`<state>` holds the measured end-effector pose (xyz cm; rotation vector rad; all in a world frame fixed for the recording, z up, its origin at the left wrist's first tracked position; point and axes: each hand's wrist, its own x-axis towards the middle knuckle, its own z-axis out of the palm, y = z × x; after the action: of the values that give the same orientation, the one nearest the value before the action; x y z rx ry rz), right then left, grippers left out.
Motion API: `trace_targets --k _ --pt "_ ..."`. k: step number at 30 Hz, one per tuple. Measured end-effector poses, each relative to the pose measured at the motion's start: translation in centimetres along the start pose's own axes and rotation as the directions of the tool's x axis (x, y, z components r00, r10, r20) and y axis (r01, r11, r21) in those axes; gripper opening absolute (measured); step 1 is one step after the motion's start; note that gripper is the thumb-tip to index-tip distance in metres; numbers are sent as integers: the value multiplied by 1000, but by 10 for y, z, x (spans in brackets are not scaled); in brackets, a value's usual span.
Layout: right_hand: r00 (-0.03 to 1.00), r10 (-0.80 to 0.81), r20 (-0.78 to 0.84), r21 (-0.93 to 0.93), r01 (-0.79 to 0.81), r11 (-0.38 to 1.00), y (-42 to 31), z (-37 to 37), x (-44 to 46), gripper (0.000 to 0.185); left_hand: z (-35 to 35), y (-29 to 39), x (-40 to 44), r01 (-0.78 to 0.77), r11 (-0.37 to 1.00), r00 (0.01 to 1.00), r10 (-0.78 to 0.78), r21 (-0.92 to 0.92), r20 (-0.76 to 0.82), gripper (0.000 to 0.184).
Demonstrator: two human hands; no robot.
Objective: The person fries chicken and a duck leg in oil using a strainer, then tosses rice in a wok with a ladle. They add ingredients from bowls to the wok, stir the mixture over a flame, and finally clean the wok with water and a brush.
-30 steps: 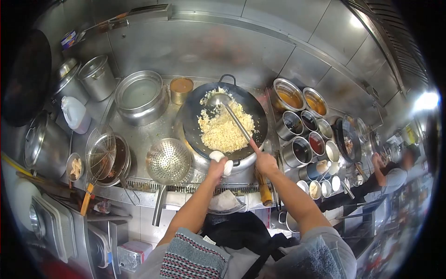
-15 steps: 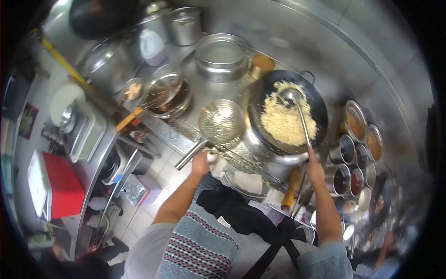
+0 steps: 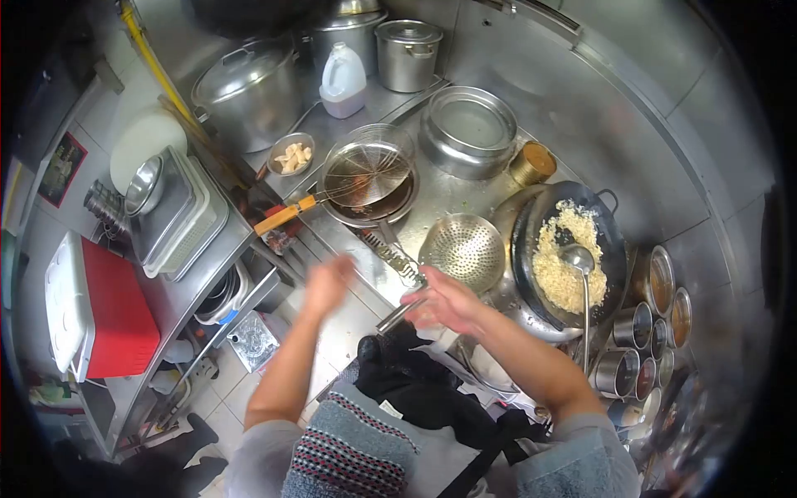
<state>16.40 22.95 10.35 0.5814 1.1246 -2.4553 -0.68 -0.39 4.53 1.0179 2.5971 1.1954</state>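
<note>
My left hand [image 3: 330, 286] is in the air left of the colander, smeared by motion, so its fingers cannot be made out. My right hand [image 3: 448, 300] is at the metal handle of a perforated colander [image 3: 462, 253], fingers apart; whether it touches the handle I cannot tell. To the right, a black wok [image 3: 613, 249] holds pale fried rice [image 3: 558, 274]. A ladle [image 3: 579, 259] rests with its bowl in the rice, its handle pointing toward me, no hand on it.
A wire skimmer [image 3: 286, 214] with a wooden handle lies across a pot of dark liquid. Behind stand a wide metal pot [image 3: 469, 162], a bowl of pale pieces [image 3: 292, 155] and a plastic jug [image 3: 342, 91]. Several sauce containers [image 3: 635, 324] line the right; a red cooler [image 3: 120, 311] sits left.
My right hand has let go of the ladle and moved left to the colander's handle. My left hand has moved away from that handle. The view has shifted, too.
</note>
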Motion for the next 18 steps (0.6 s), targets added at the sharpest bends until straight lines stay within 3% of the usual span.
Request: trace_targets --k 2,4,5,7,8,9,10,11,13,14,16,18 --pt "995 21 -93 28 -19 999 -19 37 65 40 -60 -47 59 142 987 924 -103 80 -368 31" --pt "993 18 -115 74 -10 997 -15 27 127 31 -81 -116 100 144 902 886 65 406 -458 41" --pt "993 19 -121 74 -10 997 -13 30 137 31 -80 -143 102 142 904 888 64 403 -456 41" --pt "986 55 -160 135 -33 990 -12 36 142 32 -81 -166 107 145 754 971 14 641 -237 42" --pt "984 50 -171 130 -28 991 -15 34 138 32 -83 -177 113 140 761 971 18 633 -237 42" --pt "971 37 -237 58 -23 998 -19 36 126 37 -95 -169 118 208 814 969 -248 541 0 49" --pt "953 21 -301 -12 -26 1000 -23 38 115 42 -100 -167 120 302 832 849 -457 466 265 55" --pt "950 25 -311 -10 -29 1000 -25 38 110 42 -100 -186 114 238 915 878 -345 325 330 53" --pt "914 10 -405 -185 -92 978 -28 38 101 55 -120 -174 101 311 920 870 -376 238 319 52" --pt "912 12 -411 -180 -94 979 -29 42 96 55 -128 -170 96 378 912 862 -409 156 300 50" --pt "912 -44 -409 -457 -163 874 -32 49 90 64 -134 -178 86 388 919 869 -391 72 303 47" --pt "929 -43 -368 -411 -121 903 -30 40 90 62 -139 -177 75 465 866 878 -425 -183 220 45"
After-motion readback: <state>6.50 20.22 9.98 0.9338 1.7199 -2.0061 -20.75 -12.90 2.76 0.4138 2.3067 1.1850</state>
